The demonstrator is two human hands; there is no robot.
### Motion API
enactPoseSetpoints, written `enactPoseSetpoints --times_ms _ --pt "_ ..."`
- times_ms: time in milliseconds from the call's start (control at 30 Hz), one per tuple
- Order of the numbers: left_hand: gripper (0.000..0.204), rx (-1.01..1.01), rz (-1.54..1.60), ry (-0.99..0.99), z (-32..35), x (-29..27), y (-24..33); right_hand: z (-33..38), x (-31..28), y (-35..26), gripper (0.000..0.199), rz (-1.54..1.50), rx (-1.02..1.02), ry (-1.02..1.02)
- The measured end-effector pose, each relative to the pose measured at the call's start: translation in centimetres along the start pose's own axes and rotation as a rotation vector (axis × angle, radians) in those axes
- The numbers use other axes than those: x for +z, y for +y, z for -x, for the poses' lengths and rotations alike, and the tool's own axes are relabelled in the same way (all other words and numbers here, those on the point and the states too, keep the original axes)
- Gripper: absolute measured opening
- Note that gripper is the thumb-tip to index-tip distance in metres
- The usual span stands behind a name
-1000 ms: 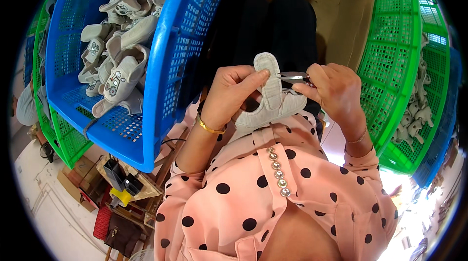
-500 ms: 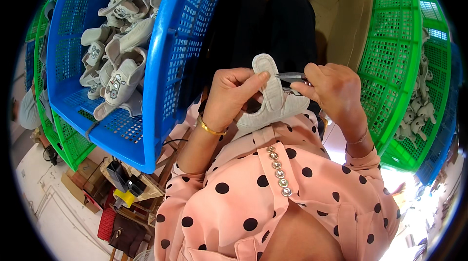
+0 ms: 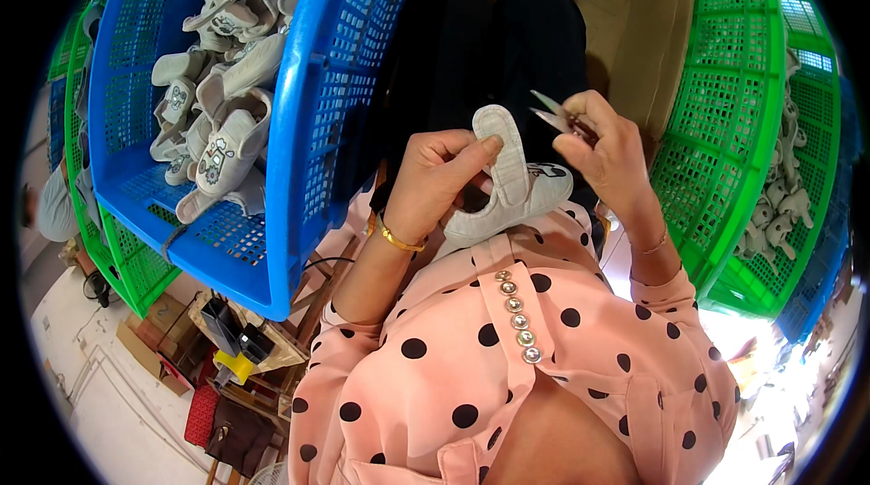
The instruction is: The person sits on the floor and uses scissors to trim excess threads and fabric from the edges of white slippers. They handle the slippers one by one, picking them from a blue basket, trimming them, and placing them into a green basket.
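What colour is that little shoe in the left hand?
The shoe is pale grey with a dark print on it, seen best in the head view.

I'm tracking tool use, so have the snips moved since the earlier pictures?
Yes: held in the right hand, the snips have moved up the picture and slightly right, away from the shoe strap, judged against the cardboard box.

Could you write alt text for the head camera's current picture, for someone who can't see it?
A person's left hand grips a small pale shoe by its strap, while the right hand holds metal snips, blades open and apart from the shoe. A blue plastic basket heaped with similar shoes stands at the left, a green basket at the right.
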State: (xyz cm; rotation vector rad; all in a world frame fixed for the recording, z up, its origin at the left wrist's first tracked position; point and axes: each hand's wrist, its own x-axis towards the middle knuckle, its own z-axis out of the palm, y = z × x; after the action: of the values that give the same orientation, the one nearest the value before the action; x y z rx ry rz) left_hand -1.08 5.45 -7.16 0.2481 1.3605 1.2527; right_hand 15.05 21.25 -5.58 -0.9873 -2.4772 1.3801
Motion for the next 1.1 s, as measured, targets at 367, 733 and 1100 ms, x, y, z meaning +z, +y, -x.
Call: enactPoseSetpoints --times_ms 367,733,1100 --pt "0.028 0.012 -0.030 -0.005 -0.1 0.4 -0.1 -1.8 1.0 -0.1 0.020 0.150 0.082 0.154" --pt "0.025 0.009 -0.039 0.023 -0.1 0.7 0.1 -0.2 1.0 -1.4 0.025 -0.041 0.042 -0.149" --pt "0.027 -0.018 0.022 0.028 -0.2 0.4 0.0 -0.3 0.1 -0.5 0.044 0.220 -0.150 -0.020"
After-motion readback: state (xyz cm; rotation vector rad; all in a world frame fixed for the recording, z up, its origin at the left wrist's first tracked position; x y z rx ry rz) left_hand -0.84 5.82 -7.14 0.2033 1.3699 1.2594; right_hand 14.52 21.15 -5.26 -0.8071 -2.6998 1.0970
